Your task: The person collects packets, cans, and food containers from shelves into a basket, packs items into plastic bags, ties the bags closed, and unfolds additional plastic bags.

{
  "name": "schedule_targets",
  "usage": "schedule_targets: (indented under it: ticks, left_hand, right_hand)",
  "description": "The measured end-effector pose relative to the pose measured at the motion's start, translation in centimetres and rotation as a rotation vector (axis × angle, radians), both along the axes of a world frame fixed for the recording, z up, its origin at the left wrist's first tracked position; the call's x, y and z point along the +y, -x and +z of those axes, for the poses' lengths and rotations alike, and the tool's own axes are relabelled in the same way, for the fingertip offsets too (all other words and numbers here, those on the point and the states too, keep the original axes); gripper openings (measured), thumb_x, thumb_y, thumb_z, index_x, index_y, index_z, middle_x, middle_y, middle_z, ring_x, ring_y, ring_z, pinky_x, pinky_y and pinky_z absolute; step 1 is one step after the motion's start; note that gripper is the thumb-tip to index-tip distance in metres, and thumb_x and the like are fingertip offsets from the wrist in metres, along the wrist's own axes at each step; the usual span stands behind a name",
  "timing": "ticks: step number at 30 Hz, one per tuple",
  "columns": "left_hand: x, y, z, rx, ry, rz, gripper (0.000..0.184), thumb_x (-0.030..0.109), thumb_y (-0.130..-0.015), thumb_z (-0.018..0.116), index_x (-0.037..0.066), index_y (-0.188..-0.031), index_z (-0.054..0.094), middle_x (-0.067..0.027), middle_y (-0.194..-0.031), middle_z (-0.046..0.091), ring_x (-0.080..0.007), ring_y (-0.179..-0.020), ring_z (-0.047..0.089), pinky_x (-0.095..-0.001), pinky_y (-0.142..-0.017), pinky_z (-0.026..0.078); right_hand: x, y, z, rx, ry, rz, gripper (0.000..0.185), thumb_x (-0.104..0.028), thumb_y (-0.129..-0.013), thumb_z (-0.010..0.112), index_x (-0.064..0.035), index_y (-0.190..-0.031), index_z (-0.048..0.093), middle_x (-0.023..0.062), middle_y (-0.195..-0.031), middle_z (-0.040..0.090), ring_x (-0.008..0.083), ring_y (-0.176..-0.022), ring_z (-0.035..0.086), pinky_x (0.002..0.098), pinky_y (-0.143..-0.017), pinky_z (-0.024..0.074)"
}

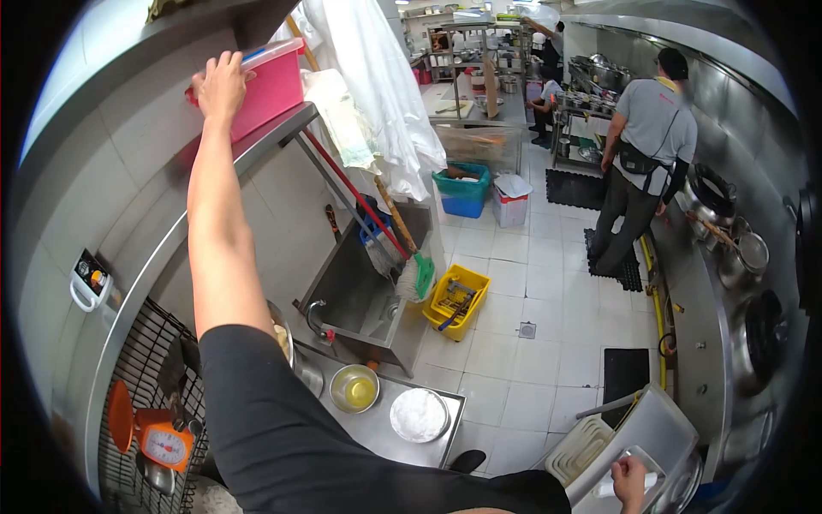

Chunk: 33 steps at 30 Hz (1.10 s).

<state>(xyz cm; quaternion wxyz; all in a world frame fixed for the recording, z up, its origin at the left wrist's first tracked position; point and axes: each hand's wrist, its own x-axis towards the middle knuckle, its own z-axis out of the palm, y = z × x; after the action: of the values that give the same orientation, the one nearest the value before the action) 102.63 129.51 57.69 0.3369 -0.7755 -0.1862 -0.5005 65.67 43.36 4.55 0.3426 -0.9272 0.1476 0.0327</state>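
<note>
The two hands were well apart. The left hand (221, 90), at the end of a raised, outstretched arm, touched the near end of a pink plastic box with a translucent lid (272, 94), its fingers laid over the rim. Firmness of grip could not be told. The box stood directly under that hand, at the far end of a raised stainless-steel shelf (295, 119), well away from the right hand (630, 481). The right hand was loosely curled over a pale grey plastic container (672, 421); whether it held anything could not be told.

Below the shelf, a steel worktop (377, 431) carried a round metal bowl of yellow liquid (354, 389) near its far edge and a round bowl of white powder (419, 415) near its far right corner. A deep steel sink (338, 278) adjoined the far edge. Beyond, a yellow plastic tub (481, 297) stood on the floor, and a person in a grey shirt (655, 120) stood at right.
</note>
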Motion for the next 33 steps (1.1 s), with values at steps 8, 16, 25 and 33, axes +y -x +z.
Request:
schedule_targets:
  ticks: [8,16,25,33]
  left_hand:
    - [-6.6,10.8,3.4,-0.11,-0.123,-0.175,0.03,0.033,-0.088,0.07,0.02,-0.115,0.071,0.007,-0.109,0.065,-0.0161,-0.108,0.059,-0.0396,-0.089,0.036]
    - [-28.4,31.3,-2.1,-0.262,-0.304,-0.786,0.031,0.015,-0.082,0.072,0.018,-0.113,0.073,0.001,-0.109,0.067,-0.0191,-0.106,0.059,-0.0372,-0.091,0.033]
    - [-65.2,56.0,-32.3,0.437,0.178,-2.117,0.039,0.0,-0.062,0.07,0.013,-0.098,0.07,-0.0041,-0.096,0.062,-0.0249,-0.097,0.058,-0.0422,-0.095,0.032]
    - [-84.6,79.4,-33.8,1.082,0.088,-2.6,0.076,0.053,-0.073,0.081,0.014,-0.135,0.06,-0.0132,-0.143,0.052,-0.0346,-0.13,0.047,-0.0514,-0.104,0.028]
  right_hand:
    - [6.4,3.1,4.8,-0.135,-0.117,0.088,0.021,-0.017,-0.088,0.069,0.0036,-0.09,0.068,0.0177,-0.081,0.071,0.0284,-0.073,0.07,0.037,-0.069,0.0538]
    - [8.8,10.3,8.6,-0.416,-0.88,0.093,0.033,-0.027,-0.104,0.058,0.0048,-0.106,0.065,0.0094,-0.088,0.07,0.0173,-0.08,0.068,0.0299,-0.073,0.0536]
    - [0.5,31.9,8.8,-0.806,-2.167,-0.046,0.085,-0.068,-0.098,0.04,-0.0054,-0.155,0.03,0.0186,-0.153,0.044,0.0418,-0.135,0.048,0.0614,-0.113,0.0396]
    - [-9.0,60.9,2.9,-1.651,-1.622,-0.576,0.085,-0.064,-0.09,0.059,-0.0144,-0.155,0.034,0.0113,-0.154,0.043,0.0337,-0.14,0.043,0.0544,-0.118,0.0341]
